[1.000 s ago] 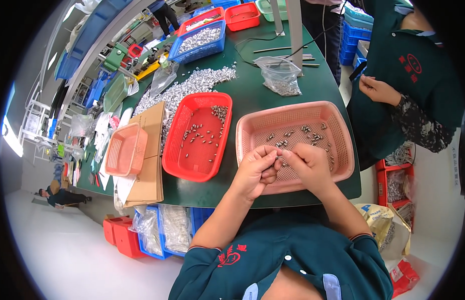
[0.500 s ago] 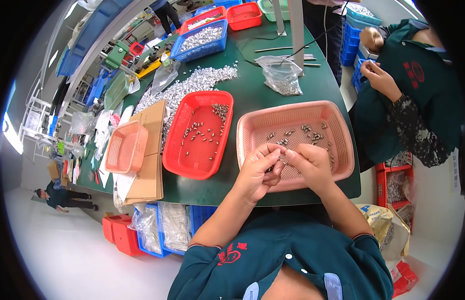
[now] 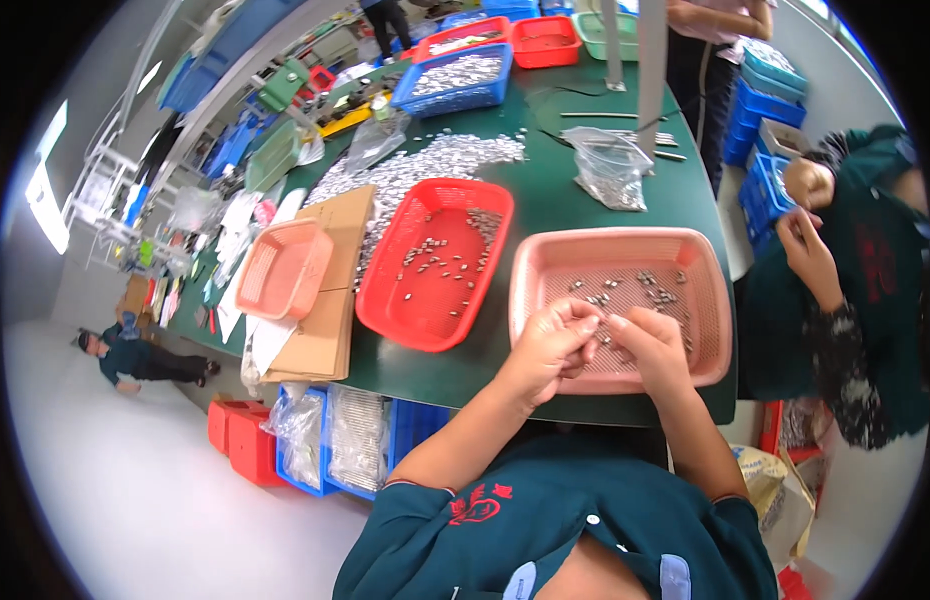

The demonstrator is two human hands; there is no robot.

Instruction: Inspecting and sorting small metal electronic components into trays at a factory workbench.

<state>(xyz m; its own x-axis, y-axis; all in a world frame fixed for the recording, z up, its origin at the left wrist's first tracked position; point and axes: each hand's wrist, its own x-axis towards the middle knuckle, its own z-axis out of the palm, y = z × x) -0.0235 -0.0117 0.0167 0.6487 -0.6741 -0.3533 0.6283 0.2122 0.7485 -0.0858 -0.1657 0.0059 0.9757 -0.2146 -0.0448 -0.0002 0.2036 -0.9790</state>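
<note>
With the view swung, the large pink basket (image 3: 625,255) sits further right; handling continues, left hand (image 3: 547,352) and right hand (image 3: 657,348) over it, fingers narrow, anything held indiscernible.

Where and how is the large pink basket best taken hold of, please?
The large pink basket is probably best gripped by its rim at both short ends, coming from left and right: it is oblong, and loose metal parts inside could slide if tilted.

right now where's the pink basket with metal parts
In the head view, the pink basket is right of centre on the green table, right of the near red basket, below the left hand and right hand.
</note>
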